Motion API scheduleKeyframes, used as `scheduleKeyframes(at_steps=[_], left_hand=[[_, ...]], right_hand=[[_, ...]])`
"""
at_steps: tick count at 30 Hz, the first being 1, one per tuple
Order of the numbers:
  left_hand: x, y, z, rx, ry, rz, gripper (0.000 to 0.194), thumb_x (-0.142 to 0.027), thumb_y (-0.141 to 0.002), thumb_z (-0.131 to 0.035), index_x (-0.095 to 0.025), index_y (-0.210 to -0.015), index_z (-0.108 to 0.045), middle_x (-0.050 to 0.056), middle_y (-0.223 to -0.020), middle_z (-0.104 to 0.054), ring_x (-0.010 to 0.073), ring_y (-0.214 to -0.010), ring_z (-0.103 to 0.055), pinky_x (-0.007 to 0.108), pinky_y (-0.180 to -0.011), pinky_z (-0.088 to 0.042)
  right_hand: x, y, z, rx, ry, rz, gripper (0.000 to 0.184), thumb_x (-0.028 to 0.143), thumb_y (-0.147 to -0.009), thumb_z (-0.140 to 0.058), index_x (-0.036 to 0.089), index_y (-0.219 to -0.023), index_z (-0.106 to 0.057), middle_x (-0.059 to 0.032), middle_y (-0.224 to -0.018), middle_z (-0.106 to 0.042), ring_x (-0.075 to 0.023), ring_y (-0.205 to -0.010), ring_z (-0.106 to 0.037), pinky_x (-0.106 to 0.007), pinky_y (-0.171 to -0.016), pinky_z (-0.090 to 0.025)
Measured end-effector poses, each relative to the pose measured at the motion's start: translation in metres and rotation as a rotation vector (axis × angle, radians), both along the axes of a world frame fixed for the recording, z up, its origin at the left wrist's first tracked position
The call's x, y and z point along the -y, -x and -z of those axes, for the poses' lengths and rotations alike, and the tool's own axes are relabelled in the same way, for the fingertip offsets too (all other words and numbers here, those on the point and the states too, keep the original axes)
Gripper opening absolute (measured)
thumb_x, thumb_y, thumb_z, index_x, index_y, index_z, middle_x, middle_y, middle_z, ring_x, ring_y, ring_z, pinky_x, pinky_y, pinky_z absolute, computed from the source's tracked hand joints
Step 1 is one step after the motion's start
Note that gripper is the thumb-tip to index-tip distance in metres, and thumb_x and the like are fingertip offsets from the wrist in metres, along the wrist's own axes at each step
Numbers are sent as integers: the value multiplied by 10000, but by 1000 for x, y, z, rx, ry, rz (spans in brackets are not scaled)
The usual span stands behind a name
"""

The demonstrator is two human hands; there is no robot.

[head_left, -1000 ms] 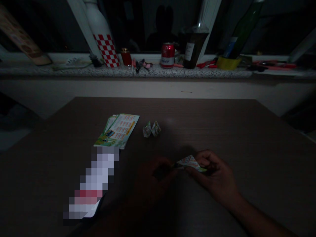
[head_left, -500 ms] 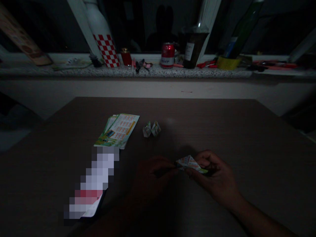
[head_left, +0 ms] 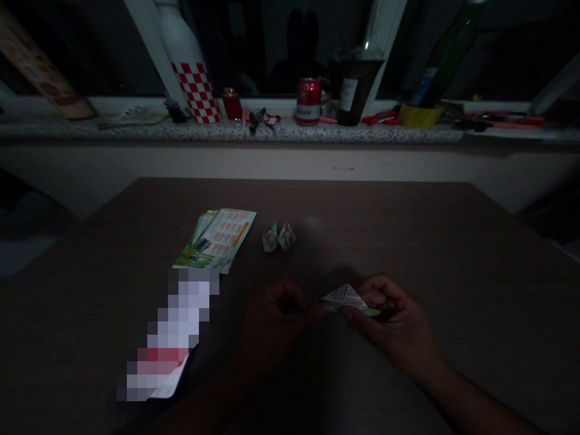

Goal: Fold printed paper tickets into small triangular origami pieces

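A small piece of folded printed paper [head_left: 347,296] with a pointed top is held above the table, its right end showing green. My right hand [head_left: 399,320] is closed on it, thumb in front and fingers curled behind. At the paper's left corner is my left hand [head_left: 276,320], in deep shadow, its thumb tip against the edge and its index finger curled back; the other fingers hardly show. Beyond the hands, two small folded paper pieces [head_left: 270,238] stand side by side on the table. A stack of printed cards [head_left: 222,238] with calendar-like grids lies to their left.
A phone-like device [head_left: 174,338] with a blurred-out bright screen lies on the brown table [head_left: 385,223], left of my hands. Along the stone windowsill [head_left: 281,136] stand a checkered white bottle [head_left: 197,84], a red can [head_left: 309,103], a dark cup [head_left: 356,90] and a green bottle [head_left: 446,54].
My left index finger has lifted and curled back from the paper's left corner, while the thumb stays near it. The right hand and the paper have hardly moved.
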State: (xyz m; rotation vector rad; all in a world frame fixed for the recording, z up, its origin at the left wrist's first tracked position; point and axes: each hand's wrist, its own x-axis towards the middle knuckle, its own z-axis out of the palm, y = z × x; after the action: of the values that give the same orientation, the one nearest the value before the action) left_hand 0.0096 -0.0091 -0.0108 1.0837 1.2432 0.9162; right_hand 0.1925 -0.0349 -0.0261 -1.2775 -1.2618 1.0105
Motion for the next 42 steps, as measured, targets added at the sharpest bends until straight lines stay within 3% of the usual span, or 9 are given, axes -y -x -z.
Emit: scheduleKeyframes(at_steps=[9,16,20,24,33,42], left_hand=[[-5,5,1,15,-17,82,297,-259,-595,-802,-165,-640,-524,-43,-579,-592,96,-537,-537,183,-489,-375],[-2,4,0,60,-124,58,436,-201,-620,-765,-188,-518,-342,-36,-557,-574,114,-552,-563,204,-516,-415],[-2,1,-1,-5,-83,21,269,-192,-616,-773,-163,-539,-517,-15,-605,-648,126,-593,-596,203,-538,-437],[-1,1,-3,-1,-5,9,147,-199,-599,-799,-181,-712,-706,-18,-673,-704,130,-636,-630,196,-562,-460],[-1,0,-4,-39,98,58,142,-265,-623,-790,-194,-740,-750,-9,-717,-733,143,-683,-643,198,-591,-458],[-1,1,-2,-100,54,152,162,-321,-690,-732,-169,-742,-751,4,-687,-714,146,-660,-601,213,-593,-419]], right_hand=[[1,-3,1,-29,83,-8,298,334,-710,-747,214,-768,-481,34,-574,-610,-111,-479,-543,-213,-454,-428],[0,-3,2,-70,83,-5,291,305,-706,-759,219,-770,-488,50,-570,-607,-106,-482,-546,-203,-460,-430],[0,-3,3,-59,76,11,291,303,-704,-761,218,-759,-487,51,-562,-591,-107,-481,-540,-203,-454,-420],[1,-2,1,-51,49,36,279,289,-702,-758,218,-760,-495,46,-569,-597,-106,-485,-546,-201,-459,-430],[1,-2,-2,41,-52,71,237,225,-680,-754,212,-704,-518,60,-531,-564,-96,-469,-525,-178,-432,-427],[1,-3,-1,46,-42,55,219,223,-691,-741,214,-713,-523,61,-537,-567,-89,-470,-506,-166,-434,-413]])
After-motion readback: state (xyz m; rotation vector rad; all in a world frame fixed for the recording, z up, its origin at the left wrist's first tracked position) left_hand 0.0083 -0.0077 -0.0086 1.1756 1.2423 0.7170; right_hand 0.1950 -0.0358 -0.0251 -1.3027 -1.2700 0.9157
